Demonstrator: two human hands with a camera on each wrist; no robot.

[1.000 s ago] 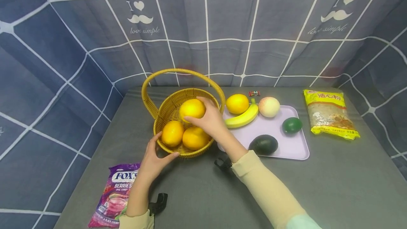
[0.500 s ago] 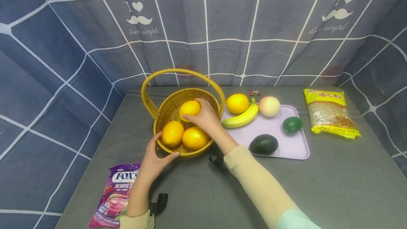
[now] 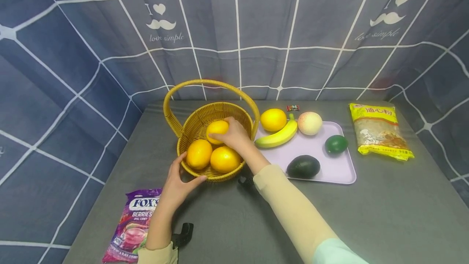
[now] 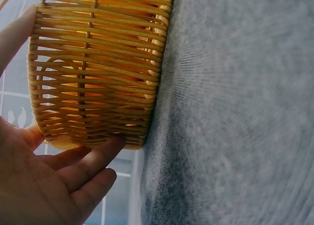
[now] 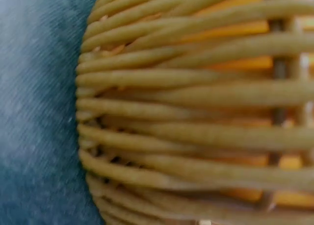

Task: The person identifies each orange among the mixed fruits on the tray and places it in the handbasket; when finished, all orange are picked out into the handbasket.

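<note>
A yellow wicker basket (image 3: 190, 127) with a tall handle stands left of centre in the head view. Two oranges (image 3: 199, 154) lie in its near part. My right hand (image 3: 236, 135) reaches over the right rim and holds a third orange (image 3: 217, 130) between thumb and fingers, low inside the basket. At the near left rim my left hand (image 3: 181, 184) steadies the basket, thumb and fingers spread around its side. The left wrist view has that hand's fingers (image 4: 93, 161) against the woven wall (image 4: 98, 87). Only wicker (image 5: 196, 102) fills the right wrist view; the hand is hidden there.
Right of the basket, a lilac tray (image 3: 329, 170) bears a banana (image 3: 280, 134), an orange (image 3: 273, 119), a peach (image 3: 310, 123) and two dark green fruits (image 3: 303, 166). A yellow food bag (image 3: 379, 131), a small candy (image 3: 293, 108) and a purple candy bag (image 3: 133, 225) lie around.
My right hand has lowered the orange deeper into the basket, moving slightly left and nearer. The left hand has stayed at the rim.
</note>
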